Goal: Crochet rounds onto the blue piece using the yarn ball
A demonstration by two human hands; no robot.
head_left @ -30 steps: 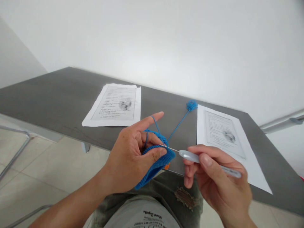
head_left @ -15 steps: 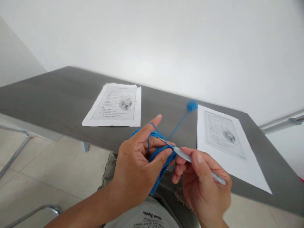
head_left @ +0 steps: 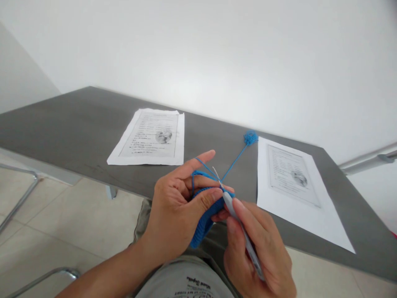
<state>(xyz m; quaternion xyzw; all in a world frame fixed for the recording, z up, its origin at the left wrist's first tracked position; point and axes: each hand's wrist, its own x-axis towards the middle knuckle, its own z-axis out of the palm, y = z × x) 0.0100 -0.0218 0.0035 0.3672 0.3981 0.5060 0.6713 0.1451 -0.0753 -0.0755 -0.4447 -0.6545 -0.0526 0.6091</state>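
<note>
Blue crocheted fabric [head_left: 203, 225] is pinched between the thumb and fingers of my left hand [head_left: 178, 203], and blue yarn loops over its raised index finger. My right hand [head_left: 260, 248] grips a crochet hook [head_left: 243, 229] by its grey handle. The hook's metal shaft passes by the fabric's top edge at my left thumb tip, and its tip points up and slightly left beside the yarn. A strand runs from there to a small blue yarn bundle [head_left: 250, 137] at the back of the table.
On the grey table [head_left: 214, 128] lie two printed sheets, one at the left [head_left: 149, 138] and one at the right [head_left: 290, 182]. A white wall stands behind. Metal chair tubing [head_left: 18, 203] shows at the lower left.
My right hand has moved down and left, turning the hook from leaning left to steeper, its tip now pointing more upward. The fabric in my left hand has shifted slightly.
</note>
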